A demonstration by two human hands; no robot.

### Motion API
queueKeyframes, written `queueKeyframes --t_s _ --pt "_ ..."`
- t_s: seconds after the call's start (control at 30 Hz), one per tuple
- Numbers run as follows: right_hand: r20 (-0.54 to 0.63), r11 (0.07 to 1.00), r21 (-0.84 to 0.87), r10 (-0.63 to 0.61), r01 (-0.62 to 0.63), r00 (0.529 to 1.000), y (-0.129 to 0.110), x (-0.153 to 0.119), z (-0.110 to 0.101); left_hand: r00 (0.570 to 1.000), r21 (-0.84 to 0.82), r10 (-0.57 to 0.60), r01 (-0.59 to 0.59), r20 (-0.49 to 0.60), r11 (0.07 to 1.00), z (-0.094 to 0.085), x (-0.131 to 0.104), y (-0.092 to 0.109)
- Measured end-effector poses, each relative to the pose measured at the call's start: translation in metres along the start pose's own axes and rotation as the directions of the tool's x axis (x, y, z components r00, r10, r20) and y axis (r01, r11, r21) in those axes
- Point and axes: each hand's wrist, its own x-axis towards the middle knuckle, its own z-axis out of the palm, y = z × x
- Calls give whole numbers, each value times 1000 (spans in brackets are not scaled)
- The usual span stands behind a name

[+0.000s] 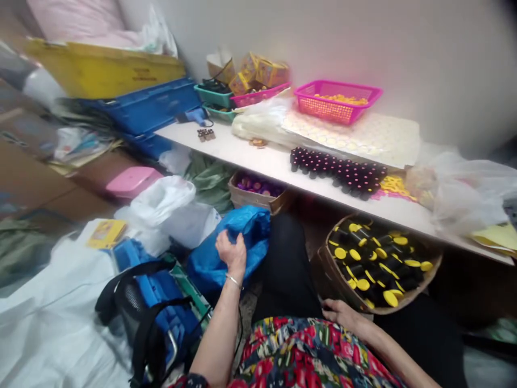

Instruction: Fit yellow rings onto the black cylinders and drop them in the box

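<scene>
Plain pale wall behind, a cluttered workroom surrounds a seated person in a bright patterned top (299, 350). Nearest, the right hand (343, 315) lies low over the dark-trousered lap beside a box (329, 277) of black cylinders with yellow caps (374, 264); whether its fingers pinch anything, the picture cannot tell. To the left, the left hand (232, 250), a bangle at its wrist, is raised at the mouth of a blue bag (230, 272), fingers curled and thumb spread apart from them; contact with the plastic is unclear. A blue-and-black bundle with straps (161, 307) sits alongside. Farther off, a carton (252, 199) of purple pieces stands under the table's edge. Atop the white table (270, 167) are rows of pink-dotted black pieces (339, 171) and, beyond, a pink basket (339, 102) of orange-yellow pieces.
</scene>
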Motion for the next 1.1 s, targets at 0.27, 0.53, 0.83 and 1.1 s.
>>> queueKeyframes --t_s 0.27,0.53,0.83,1.1 --pt "-7 1000 -23 -12 12 1000 -6 -46 -36 923 164 -110 52 368 985 0 63 -5" --pt "32 894 7 -448 448 894 -116 25 -44 961 -48 -197 210 192 977 -69 90 -47" --pt "-211 878 -469 -219 98 953 -183 148 70 929 -349 -335 371 160 861 -83 40 -57" --pt "-225 939 -234 -303 251 926 -184 220 5 913 -464 -353 408 204 787 -84 48 -58"
